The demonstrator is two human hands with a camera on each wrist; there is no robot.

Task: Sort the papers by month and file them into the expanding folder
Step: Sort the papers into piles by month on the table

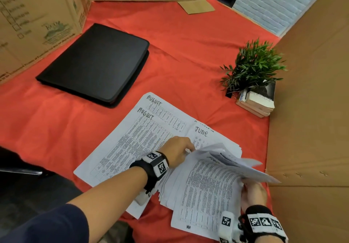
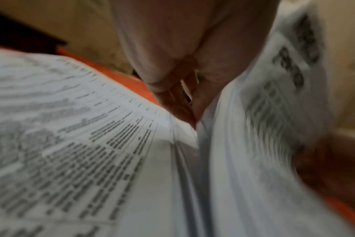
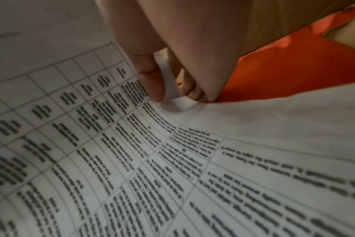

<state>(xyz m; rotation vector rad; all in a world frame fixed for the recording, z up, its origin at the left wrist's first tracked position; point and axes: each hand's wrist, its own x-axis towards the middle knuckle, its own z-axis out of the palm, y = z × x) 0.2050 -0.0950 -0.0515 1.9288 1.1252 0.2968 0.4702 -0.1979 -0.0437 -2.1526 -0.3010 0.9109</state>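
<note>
Red cloth (image 1: pixel 179 57) lies broad between cardboard walls (image 1: pixel 309 110); the shut black folder (image 1: pixel 94 63) sits far left. Nearer, papers (image 1: pixel 207 182) overlap; the right hand (image 1: pixel 254 192) pinches lifted sheets' edge, the left hand (image 1: pixel 178 151) grasps their top.

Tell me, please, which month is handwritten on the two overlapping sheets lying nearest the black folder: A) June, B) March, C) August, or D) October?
C: in the head view the two overlapping sheets beside the closed black folder both read "AUGUST" at the top, while the "JUNE" sheet lies to their right, farther from the folder.
</note>
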